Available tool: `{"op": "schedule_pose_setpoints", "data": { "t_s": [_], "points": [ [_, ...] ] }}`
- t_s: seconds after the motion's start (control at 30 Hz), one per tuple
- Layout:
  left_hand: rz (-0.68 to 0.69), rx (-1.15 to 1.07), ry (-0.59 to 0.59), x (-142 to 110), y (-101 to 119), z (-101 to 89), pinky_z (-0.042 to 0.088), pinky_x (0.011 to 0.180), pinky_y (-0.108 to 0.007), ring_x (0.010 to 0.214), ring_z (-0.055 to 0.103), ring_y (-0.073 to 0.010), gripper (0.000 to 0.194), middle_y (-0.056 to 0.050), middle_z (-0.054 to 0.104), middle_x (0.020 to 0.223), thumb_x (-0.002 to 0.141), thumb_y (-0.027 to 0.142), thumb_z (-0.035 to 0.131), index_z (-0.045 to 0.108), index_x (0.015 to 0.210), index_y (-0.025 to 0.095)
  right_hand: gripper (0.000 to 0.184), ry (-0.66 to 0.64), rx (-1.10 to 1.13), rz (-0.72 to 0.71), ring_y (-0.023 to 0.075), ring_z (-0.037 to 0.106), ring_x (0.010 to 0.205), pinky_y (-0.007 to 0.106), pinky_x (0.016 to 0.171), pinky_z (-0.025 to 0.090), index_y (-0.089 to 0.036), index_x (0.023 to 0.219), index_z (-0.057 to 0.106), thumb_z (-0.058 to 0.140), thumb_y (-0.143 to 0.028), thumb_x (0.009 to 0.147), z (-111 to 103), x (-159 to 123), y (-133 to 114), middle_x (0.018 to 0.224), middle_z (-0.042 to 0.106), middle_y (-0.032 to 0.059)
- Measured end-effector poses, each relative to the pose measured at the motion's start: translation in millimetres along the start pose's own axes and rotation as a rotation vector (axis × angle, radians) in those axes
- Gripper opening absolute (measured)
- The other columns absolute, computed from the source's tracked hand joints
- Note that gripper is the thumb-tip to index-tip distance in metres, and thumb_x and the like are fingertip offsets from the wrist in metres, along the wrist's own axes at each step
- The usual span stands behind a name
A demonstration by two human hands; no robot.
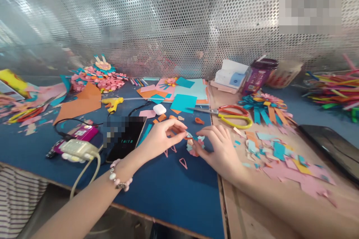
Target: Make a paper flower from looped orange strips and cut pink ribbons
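Note:
Between my hands is a small round flower (192, 151) of pink, pale blue and cream paper, partly covered by my fingers. My left hand (164, 136), wearing a beaded bracelet, is closed in a pinch on a thin orange paper strip (188, 138) just above the flower. The thumb and bent fingers of my right hand (218, 147) close around the flower's right side; their exact contact is partly hidden. Pink folded paper loops (183, 163) lie on the blue table below. Beyond my fingers is an orange paper loop (199, 120).
Scissors (232, 114) lie behind my right hand. A yellow glue gun (112, 104), power strip (78, 150) and dark phone (125, 140) are left. Paper scraps (297, 168) and another phone (331, 145) lie right. A perforated metal panel (179, 18) stands behind.

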State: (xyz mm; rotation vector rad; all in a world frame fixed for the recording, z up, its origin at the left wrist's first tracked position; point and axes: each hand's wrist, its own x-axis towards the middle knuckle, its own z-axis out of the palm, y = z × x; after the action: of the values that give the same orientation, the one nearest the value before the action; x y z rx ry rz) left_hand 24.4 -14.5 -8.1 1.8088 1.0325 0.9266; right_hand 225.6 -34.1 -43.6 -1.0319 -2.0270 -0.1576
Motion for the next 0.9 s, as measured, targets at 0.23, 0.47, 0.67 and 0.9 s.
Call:
{"op": "schedule_pose_setpoints", "data": {
  "t_s": [0.23, 0.47, 0.67, 0.9],
  "points": [
    [-0.019, -0.004, -0.004, -0.5, 0.9, 2.0, 0.055, 0.072, -0.028, 0.085, 0.066, -0.0165, 0.021, -0.006, 0.067, 0.094, 0.082, 0.031, 0.063, 0.062, 0.096, 0.015, 0.015, -0.008, -0.009, -0.015, 0.0220, 0.054, 0.084, 0.035, 0.071, 0.038, -0.017, 0.095, 0.058, 0.062, -0.027, 0.084, -5.6, -4.0, -2.0, 0.090, 0.065, 0.0063],
    [-0.026, 0.002, -0.036, -0.1, -0.5, 5.6, 0.055, 0.076, -0.029, 0.085, 0.066, -0.0170, 0.020, -0.005, 0.068, 0.093, 0.082, 0.032, 0.063, 0.063, 0.094, 0.016, 0.008, 0.001, -0.017, -0.022, 0.0201, 0.052, 0.080, 0.034, 0.070, 0.037, -0.019, 0.091, 0.059, 0.060, -0.024, 0.086, -6.0, -4.8, -0.2, 0.086, 0.064, 0.0055],
    [0.001, 0.032, -0.019, -0.8, -2.4, 7.6, 0.056, 0.075, -0.030, 0.085, 0.066, -0.0176, 0.021, -0.005, 0.068, 0.094, 0.082, 0.035, 0.063, 0.065, 0.093, 0.018, 0.003, 0.000, -0.037, -0.048, 0.0187, 0.051, 0.076, 0.033, 0.067, 0.035, -0.019, 0.085, 0.061, 0.059, -0.021, 0.085, -6.0, -4.6, -1.8, 0.080, 0.064, 0.0043],
    [-0.006, -0.004, -0.043, -3.0, -1.8, 9.1, 0.056, 0.074, -0.028, 0.087, 0.065, -0.0166, 0.021, -0.005, 0.066, 0.096, 0.082, 0.033, 0.064, 0.064, 0.096, 0.018, 0.007, 0.009, -0.022, -0.066, 0.0171, 0.051, 0.074, 0.032, 0.067, 0.034, -0.020, 0.079, 0.060, 0.058, -0.018, 0.086, -6.4, -4.7, -1.9, 0.076, 0.064, 0.0022]
  ]
}}
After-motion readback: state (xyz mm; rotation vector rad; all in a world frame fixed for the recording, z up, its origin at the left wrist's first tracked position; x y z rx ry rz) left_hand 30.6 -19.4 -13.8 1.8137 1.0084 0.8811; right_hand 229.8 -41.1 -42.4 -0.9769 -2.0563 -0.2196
